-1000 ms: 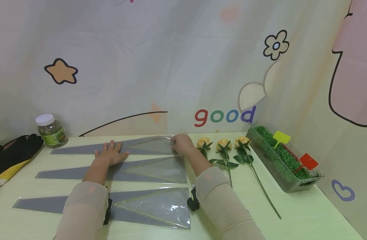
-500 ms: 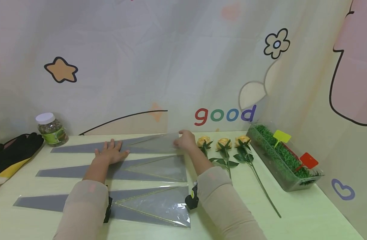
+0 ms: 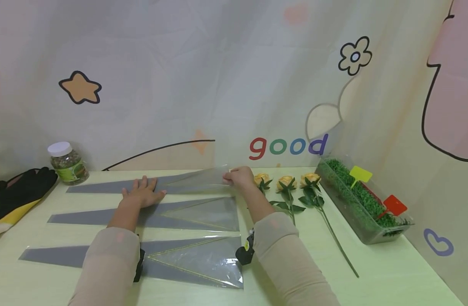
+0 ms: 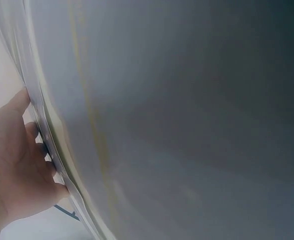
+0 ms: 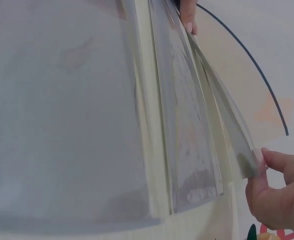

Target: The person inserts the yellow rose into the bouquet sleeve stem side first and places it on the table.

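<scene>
Three tapered grey flower sleeves with clear fronts and gold lines lie in rows, wide ends to the right. On the far sleeve [image 3: 192,180] rests my left hand [image 3: 142,194], palm down, fingers straight and spread. My right hand [image 3: 242,177] pinches that sleeve's wide right end between thumb and fingers, holding it raised off the table. The right wrist view shows the pinched corner beside the right hand [image 5: 282,190]. Beneath my left wrist passes the middle sleeve [image 3: 203,214]; the near sleeve [image 3: 195,259] lies partly hidden by my left forearm.
Three yellow roses [image 3: 286,183] with green stems lie right of the sleeves. A clear box of artificial grass [image 3: 356,199] holds a yellow tag [image 3: 360,174] and a red tag [image 3: 395,205]. At the left are a white-lidded jar [image 3: 68,165] and black-and-yellow gloves [image 3: 21,193].
My right hand has shifted slightly right and taken a pinch on the far sleeve's wide end, which now stands higher. My left hand stays in place.
</scene>
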The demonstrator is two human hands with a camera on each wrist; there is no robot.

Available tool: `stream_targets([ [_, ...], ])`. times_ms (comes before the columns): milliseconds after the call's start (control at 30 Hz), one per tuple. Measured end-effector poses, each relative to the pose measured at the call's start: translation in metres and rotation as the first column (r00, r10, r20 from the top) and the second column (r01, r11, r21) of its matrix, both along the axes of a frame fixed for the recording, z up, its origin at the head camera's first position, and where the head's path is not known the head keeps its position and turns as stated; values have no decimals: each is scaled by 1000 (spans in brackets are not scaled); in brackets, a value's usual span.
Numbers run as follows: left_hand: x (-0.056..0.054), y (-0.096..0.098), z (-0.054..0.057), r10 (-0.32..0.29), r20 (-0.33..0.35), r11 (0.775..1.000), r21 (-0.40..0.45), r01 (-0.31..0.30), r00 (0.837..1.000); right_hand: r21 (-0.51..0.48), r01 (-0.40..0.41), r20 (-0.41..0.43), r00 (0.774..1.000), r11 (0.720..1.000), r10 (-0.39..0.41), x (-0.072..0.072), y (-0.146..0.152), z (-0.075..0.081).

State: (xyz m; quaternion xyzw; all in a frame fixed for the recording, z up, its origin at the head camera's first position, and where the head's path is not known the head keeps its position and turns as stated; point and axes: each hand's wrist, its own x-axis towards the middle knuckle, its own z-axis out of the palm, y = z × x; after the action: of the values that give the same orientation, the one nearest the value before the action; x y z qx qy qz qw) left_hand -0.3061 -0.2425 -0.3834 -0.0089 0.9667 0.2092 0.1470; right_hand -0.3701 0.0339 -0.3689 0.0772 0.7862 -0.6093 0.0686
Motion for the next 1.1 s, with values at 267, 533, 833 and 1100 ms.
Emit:
stream_targets([
  [267, -1, 0, 0, -2, 1, 1000, -1, 2, 1000, -91, -15, -6, 1000, 996, 15, 3, 2, 1],
  [533, -1, 0, 0, 0, 5, 1000, 0, 0, 1000, -30, -57, -26, 998, 998, 56, 4, 0, -1],
  [833, 0, 2, 2, -5, 1, 1000, 0, 5, 1000, -27, -65, -10, 998, 998, 65, 1, -4, -7],
  [1100, 1, 2, 2, -8, -7, 1000, -9, 8, 1000, 72, -107, 4, 994, 992, 107, 0, -5, -5],
])
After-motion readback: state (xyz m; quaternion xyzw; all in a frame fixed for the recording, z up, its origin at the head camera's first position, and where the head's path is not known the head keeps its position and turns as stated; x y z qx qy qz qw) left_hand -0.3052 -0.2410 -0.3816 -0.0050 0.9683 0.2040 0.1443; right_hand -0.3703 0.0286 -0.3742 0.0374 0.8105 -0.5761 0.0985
